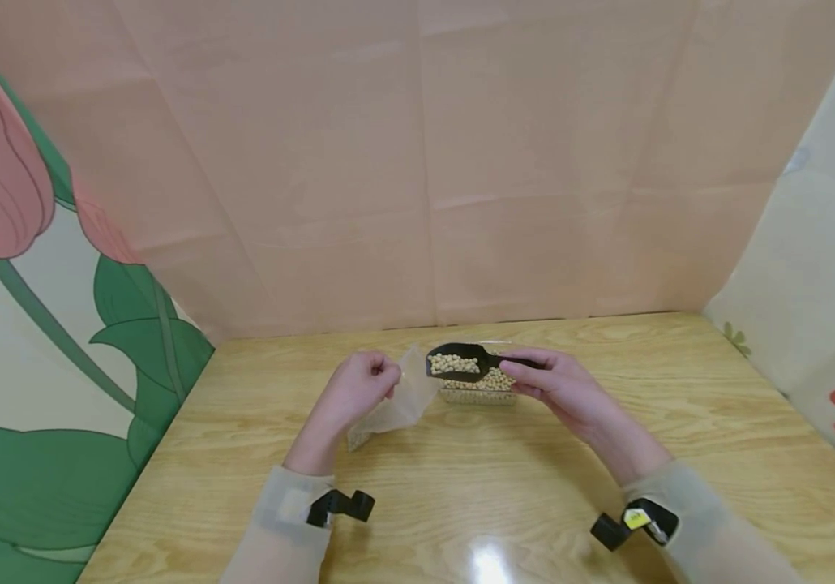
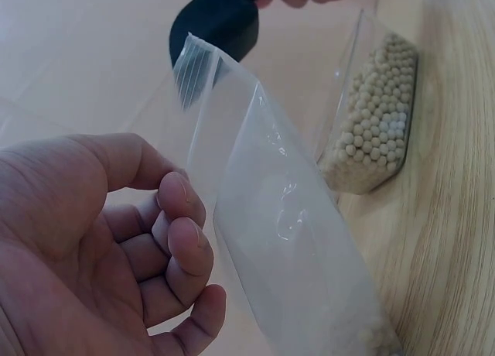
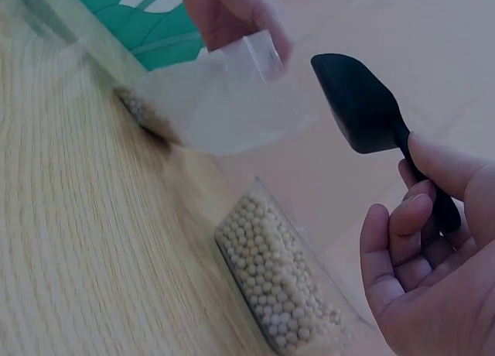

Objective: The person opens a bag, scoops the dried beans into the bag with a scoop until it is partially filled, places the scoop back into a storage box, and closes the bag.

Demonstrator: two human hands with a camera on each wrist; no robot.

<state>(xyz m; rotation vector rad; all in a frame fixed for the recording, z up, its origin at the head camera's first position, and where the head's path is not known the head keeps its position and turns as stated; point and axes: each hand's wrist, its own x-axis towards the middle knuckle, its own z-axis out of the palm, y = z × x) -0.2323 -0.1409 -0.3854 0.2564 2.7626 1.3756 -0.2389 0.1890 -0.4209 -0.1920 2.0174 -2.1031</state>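
Left grip point(image 1: 365, 383): its thumb and curled fingers pinched the side edge of the bag, with the fingertips just left of the film; of the two, this grip was nearer the bag and the scoop's front lip.
Clear bag point(image 1: 399, 405): it slanted from a low corner at the left, close to the table point(image 1: 417, 503), up to its mouth at the right, its long axis running lower left to upper right.
Beads in bag point(image 3: 147, 112): a small lot of pale, round beads lay in the low corner, well below the mouth.
Lip to mouth: the scoop's front lip stood just beside the bag's mouth, on its right, at about the same height; whether the two touched could not be told.
Black scoop point(image 1: 489, 365): its long axis ran roughly left to right, bowl toward the bag, handle toward the right grip, hollow side up.
Scoop load point(image 1: 454, 364): pale beads lay along the bowl.
Clear container point(image 1: 479, 397): it stood on the table below the scoop, partly hidden by it in the head view, with many beads inside.
Right grip point(image 1: 559, 385): thumb and fingers held the scoop's handle, right of the container.
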